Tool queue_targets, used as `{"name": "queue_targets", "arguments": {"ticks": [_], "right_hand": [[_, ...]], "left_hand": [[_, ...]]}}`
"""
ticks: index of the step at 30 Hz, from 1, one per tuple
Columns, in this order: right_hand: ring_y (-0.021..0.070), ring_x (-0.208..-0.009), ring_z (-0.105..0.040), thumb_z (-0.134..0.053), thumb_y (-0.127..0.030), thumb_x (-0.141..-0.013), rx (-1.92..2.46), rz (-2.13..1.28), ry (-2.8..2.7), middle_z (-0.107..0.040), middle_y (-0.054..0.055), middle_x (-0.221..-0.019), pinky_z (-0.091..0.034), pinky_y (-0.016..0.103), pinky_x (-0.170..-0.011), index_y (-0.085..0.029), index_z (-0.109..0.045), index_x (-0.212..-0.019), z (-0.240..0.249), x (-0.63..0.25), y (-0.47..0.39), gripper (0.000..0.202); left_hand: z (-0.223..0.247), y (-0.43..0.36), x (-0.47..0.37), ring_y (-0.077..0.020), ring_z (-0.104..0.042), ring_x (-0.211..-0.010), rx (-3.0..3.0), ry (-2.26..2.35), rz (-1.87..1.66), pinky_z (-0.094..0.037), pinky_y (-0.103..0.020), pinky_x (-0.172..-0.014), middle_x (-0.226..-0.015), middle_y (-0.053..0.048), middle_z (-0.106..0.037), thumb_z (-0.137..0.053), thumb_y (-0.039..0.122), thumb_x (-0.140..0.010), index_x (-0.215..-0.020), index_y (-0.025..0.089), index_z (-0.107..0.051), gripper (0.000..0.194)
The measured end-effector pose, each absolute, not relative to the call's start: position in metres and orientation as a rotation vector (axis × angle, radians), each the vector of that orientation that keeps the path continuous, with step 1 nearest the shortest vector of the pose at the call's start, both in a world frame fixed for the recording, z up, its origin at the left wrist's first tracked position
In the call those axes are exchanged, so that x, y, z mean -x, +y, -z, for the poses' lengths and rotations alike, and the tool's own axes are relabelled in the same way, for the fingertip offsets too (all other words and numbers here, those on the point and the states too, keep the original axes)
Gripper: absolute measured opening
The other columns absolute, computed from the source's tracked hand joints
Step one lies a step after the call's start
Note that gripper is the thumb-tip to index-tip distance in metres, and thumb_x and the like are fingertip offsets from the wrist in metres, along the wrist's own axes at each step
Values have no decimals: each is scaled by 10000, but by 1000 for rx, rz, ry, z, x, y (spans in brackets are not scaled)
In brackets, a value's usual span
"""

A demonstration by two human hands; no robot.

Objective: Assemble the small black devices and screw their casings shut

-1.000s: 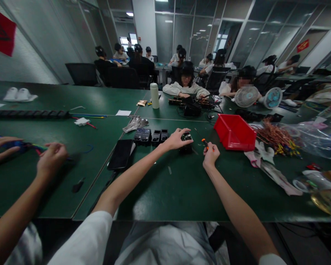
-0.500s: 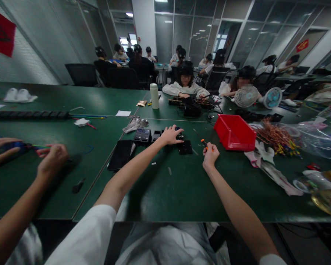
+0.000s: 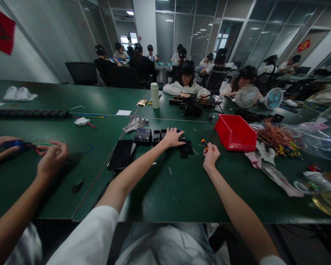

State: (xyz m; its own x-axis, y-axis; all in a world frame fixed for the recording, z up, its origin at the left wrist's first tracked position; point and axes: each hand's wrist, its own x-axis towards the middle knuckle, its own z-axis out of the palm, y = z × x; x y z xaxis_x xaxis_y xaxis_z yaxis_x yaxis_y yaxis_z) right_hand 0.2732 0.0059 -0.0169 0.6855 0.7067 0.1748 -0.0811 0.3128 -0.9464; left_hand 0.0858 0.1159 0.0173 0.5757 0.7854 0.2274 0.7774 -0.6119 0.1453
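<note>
Our left hand [image 3: 174, 137] arches over black boxes [image 3: 156, 136] on the green tabletop [image 3: 168, 195], hiding some; we cannot tell whether its fingers grip one. Our right hand [image 3: 211, 155] clasps a screwdriver [image 3: 203, 141], handle mostly covered.

From the left hand [image 3: 173, 137], bare green tabletop [image 3: 179, 197] opens at 6 o'clock, between left forearm [image 3: 138, 173] and right forearm [image 3: 235, 204] (a small pale strip [image 3: 170, 170] lies flat there). Black modules [image 3: 142, 135] crowd 9 o'clock; a dark phone [image 3: 120, 156] sits at 8. Flat black plates [image 3: 184, 151] lie just beside it at 4. At 3 o'clock the right hand [image 3: 211, 156] with its screwdriver [image 3: 203, 142], then a red bin [image 3: 235, 134], bar the way; at 1, a cabled black device [image 3: 192, 108].
</note>
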Motion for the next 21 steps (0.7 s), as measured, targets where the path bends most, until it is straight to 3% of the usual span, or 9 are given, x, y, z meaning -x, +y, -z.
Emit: {"name": "queue_targets", "arguments": {"ticks": [7,10,14,18,21], "right_hand": [[52,-377,-376,-562,-456,-783,1134,-542,-638,-440,-74,-469,-245,158,-330,-181,-482,-691,21,-274,9,300],[52,-382,-381,-563,-454,-782,1133,-539,-643,-442,-72,-476,-250,158,-332,-180,-482,-685,20,-274,8,301],[53,-381,-383,-557,-456,-784,1146,-534,-636,-438,-73,-475,-252,160,-334,-180,-483,-683,18,-273,6,303],[53,-374,-381,-554,-474,-777,1156,-523,-645,-434,-77,-472,-259,168,-340,-182,-473,-674,17,-271,6,320],[54,-373,-378,-553,-474,-779,1145,-507,-671,-432,-78,-467,-271,172,-347,-182,-468,-665,18,-270,6,325]], "left_hand": [[-20,100,-88,-320,-427,-1119,-2893,1173,-329,-353,-463,-935,-1233,-124,-429,-490,678,-709,-1311,313,-402,709],[-22,95,-87,-338,-375,-1192,-2935,1168,-379,-315,-502,-974,-1364,-119,-331,-507,650,-722,-1321,316,-391,696],[-32,80,-84,-353,-199,-1321,-3049,1087,-554,-220,-541,-1041,-1470,-110,-185,-520,575,-762,-1353,274,-351,684],[-36,44,-84,-249,-289,-1304,-3156,691,-503,-284,-396,-1056,-1413,-103,-325,-367,460,-877,-1307,216,-418,497],[-22,11,-90,-255,-303,-1305,-3126,681,-442,-325,-382,-1035,-1417,-117,-336,-330,512,-872,-1334,187,-384,567]]}}
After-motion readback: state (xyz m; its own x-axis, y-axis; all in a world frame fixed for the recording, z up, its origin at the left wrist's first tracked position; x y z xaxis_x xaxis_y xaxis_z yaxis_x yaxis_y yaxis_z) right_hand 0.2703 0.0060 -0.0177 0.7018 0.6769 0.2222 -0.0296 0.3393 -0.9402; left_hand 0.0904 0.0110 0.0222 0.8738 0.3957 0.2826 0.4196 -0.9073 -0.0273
